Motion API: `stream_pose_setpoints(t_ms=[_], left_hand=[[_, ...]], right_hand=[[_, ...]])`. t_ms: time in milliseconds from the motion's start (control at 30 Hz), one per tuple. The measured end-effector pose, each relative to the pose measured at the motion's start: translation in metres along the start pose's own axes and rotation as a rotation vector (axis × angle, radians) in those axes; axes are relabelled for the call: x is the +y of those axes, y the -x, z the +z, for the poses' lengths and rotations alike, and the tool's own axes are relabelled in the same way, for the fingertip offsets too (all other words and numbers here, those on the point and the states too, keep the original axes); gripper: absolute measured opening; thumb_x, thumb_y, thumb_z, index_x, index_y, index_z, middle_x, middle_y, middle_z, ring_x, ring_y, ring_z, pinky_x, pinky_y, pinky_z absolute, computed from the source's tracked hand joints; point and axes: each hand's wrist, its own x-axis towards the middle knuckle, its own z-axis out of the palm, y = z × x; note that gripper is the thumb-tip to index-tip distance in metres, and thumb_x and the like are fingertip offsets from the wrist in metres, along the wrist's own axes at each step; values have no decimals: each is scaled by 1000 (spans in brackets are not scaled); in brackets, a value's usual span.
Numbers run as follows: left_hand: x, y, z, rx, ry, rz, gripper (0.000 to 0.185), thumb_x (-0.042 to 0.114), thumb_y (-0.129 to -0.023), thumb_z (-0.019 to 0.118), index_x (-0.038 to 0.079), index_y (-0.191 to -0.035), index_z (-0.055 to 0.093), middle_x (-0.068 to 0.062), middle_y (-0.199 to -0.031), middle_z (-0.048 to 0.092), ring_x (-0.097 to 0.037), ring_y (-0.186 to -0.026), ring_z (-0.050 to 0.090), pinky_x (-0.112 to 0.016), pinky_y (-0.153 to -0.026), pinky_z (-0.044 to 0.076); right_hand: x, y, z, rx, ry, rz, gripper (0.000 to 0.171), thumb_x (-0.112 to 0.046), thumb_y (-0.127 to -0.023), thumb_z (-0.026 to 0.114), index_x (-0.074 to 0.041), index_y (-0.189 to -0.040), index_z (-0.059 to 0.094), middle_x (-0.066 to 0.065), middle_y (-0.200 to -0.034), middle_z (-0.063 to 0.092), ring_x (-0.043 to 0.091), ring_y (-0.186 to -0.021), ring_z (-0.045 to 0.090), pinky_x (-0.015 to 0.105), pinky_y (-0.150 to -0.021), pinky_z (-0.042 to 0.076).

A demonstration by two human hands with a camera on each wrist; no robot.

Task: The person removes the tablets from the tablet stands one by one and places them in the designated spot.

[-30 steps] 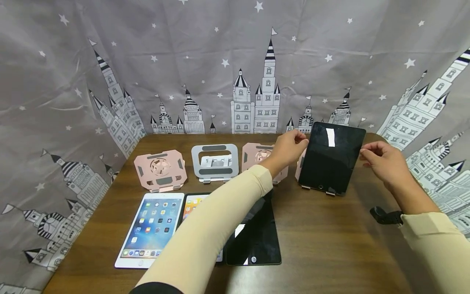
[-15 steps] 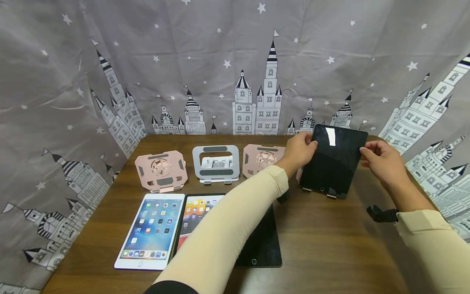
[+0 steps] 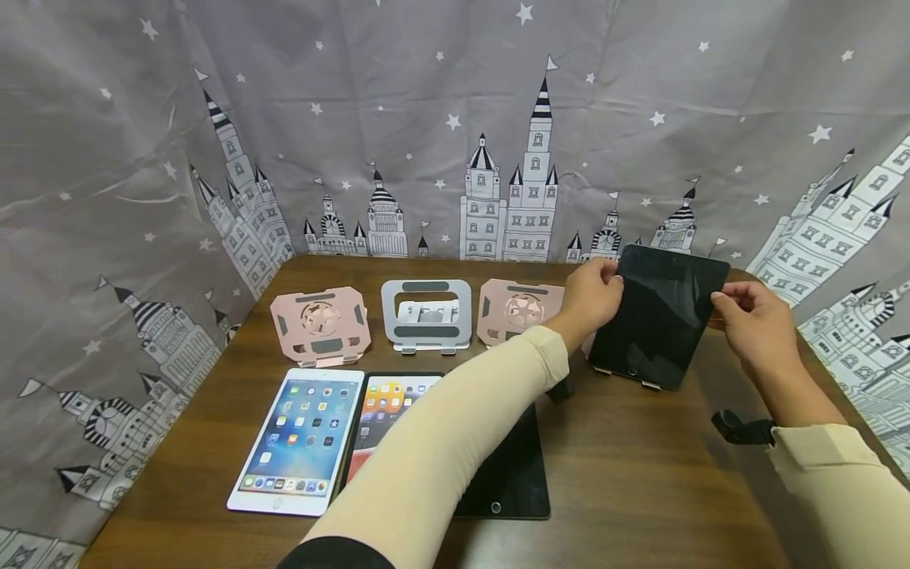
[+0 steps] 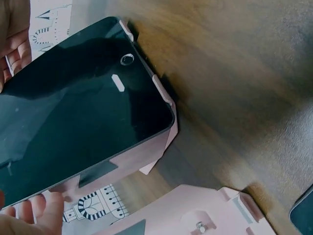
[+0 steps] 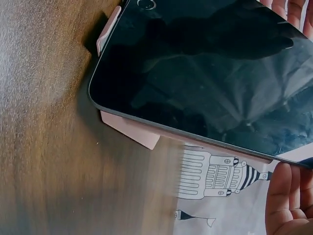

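Wooden tabletop [image 3: 640,474] enclosed by a grey castle-print curtain [image 3: 441,118]

Four stands along the rear edge; three tablets flat at the front edge; left hand [image 3: 593,296] and right hand [image 3: 757,324] pinch the black tablet [image 3: 657,316], propped on the pink stand [image 4: 146,159] near the rear right corner.

Looked like a small made-up corner for showing or testing tablets, maybe in a room or a studio, hard to tell which. Closed in on three sides by a gray cloth [image 3: 441,118] with white stars and drawn castles. In the middle, a brown wooden table [image 3: 640,474]. Set in a neat row at the back, pink stands [image 3: 320,324] and a silver stand [image 3: 425,314]. Laid flat in front, a white tablet [image 3: 297,442] with bright little pictures on its screen.
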Motion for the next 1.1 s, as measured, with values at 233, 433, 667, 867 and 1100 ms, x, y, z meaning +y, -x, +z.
stream_pose_setpoints(t_ms=[233,433,667,867,1100], left_hand=[[-1,4,3,63,35,29,11,16,-97,64,14,-107,68,8,-90,64,-2,-83,57,-13,-72,44],[2,7,4,112,48,16,3,13,-96,64,15,-96,67,10,-78,58,-2,-73,52,-13,-65,41],[-1,14,-4,69,131,94,4,14,-97,64,12,-99,67,10,-79,57,-1,-73,52,-12,-64,41],[-9,19,-17,47,186,137,5,13,-97,64,11,-101,67,8,-82,58,-3,-75,53,-14,-67,43],[-20,27,-30,13,252,111,6,12,-97,64,9,-101,67,8,-83,58,-4,-78,53,-17,-69,45]], right_hand=[[-3,7,-2,22,-103,12,5,-8,-98,58,-12,-101,57,-9,-82,59,2,-63,63,14,-60,53],[-7,13,-5,26,-126,-17,5,-6,-97,59,-11,-98,58,-9,-82,59,2,-62,63,13,-59,52],[-12,21,-7,28,-211,-27,5,-7,-96,62,-12,-96,62,-7,-81,59,4,-61,62,14,-57,52],[-16,29,-3,-13,-281,-59,5,-5,-95,64,-9,-96,63,-4,-83,61,6,-63,64,16,-58,54],[-19,35,5,-37,-191,-121,3,-2,-96,62,-5,-97,62,-5,-84,62,4,-65,63,15,-61,54]])
